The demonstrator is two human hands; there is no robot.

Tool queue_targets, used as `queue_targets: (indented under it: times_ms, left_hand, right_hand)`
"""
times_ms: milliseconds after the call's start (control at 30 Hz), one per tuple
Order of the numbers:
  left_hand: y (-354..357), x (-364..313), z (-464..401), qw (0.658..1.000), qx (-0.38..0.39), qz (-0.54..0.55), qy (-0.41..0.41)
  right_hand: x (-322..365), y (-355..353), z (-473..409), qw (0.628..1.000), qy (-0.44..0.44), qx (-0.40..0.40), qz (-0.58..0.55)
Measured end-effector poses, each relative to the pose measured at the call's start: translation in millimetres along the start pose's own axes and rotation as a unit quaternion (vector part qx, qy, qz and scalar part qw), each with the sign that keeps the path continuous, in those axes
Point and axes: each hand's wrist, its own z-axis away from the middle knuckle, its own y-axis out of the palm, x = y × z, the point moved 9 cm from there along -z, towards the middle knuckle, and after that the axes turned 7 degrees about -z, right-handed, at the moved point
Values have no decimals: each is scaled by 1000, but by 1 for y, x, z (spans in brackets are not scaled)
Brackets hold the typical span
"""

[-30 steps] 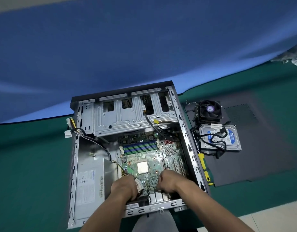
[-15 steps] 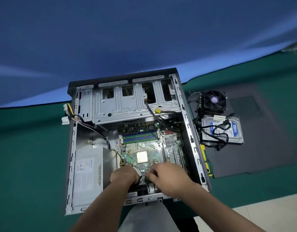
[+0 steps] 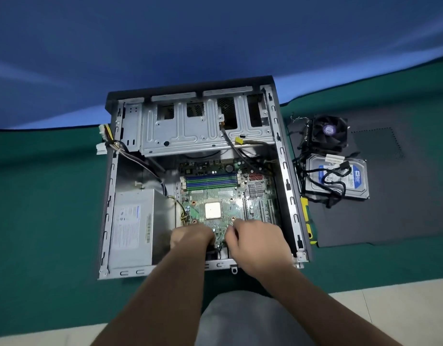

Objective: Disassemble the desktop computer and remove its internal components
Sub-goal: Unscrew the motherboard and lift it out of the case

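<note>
hands work at the motherboard [image 3: 215,196] near edge inside the case [image 3: 287,186]: left hand [image 3: 190,237] and right hand [image 3: 257,242] curled, grasp unclear.

We can't see what either hand grips: left hand [image 3: 191,237] and right hand [image 3: 257,243] cover the motherboard [image 3: 223,196] near edge. PSU label [image 3: 126,227] text unreadable.

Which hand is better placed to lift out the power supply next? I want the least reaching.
Left, probably. The left hand sits beside the power supply at the case's left side; the right hand is over the motherboard, farther away.
</note>
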Motion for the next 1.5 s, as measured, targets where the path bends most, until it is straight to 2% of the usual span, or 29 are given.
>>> queue_targets:
  times_ms: [200,333,400,500,800,967,1067,1200,1267,1367,1400,1500]
  left_hand:
    - [-2,4,3,998,44,31,27]
    - [-7,5,5,999,3,40,5]
    - [-5,3,3,998,-8,55,-5]
    - [-5,6,4,997,-17,70,-29]
    - [-19,8,18,995,-70,65,-24]
    - [-25,2,29,995,-72,59,36]
    - [-40,2,38,989,-92,65,98]
    - [-54,16,51,969,-141,125,162]
    - [-56,22,59,961,-178,126,169]
    - [-59,24,62,956,-248,67,138]
    - [-56,22,59,960,-243,53,128]
    - [-39,17,44,980,-160,17,116]
  right_hand:
    - [3,-1,0,1000,-17,-9,20]
    - [15,-25,8,990,-61,-121,23]
    - [17,-22,12,987,-87,-134,25]
    - [17,-18,10,988,-86,-123,34]
    - [17,-17,6,994,-54,-89,28]
    - [10,-3,3,997,-52,-43,39]
    - [4,-4,2,999,-20,-34,-11]
    - [-7,-4,1,998,35,-32,-38]
    - [-13,-1,0,996,66,-16,-54]
    - [-19,1,-1,992,100,-9,-70]
    - [-21,0,-1,991,114,-11,-76]
    - [-27,-1,-2,986,144,-16,-85]
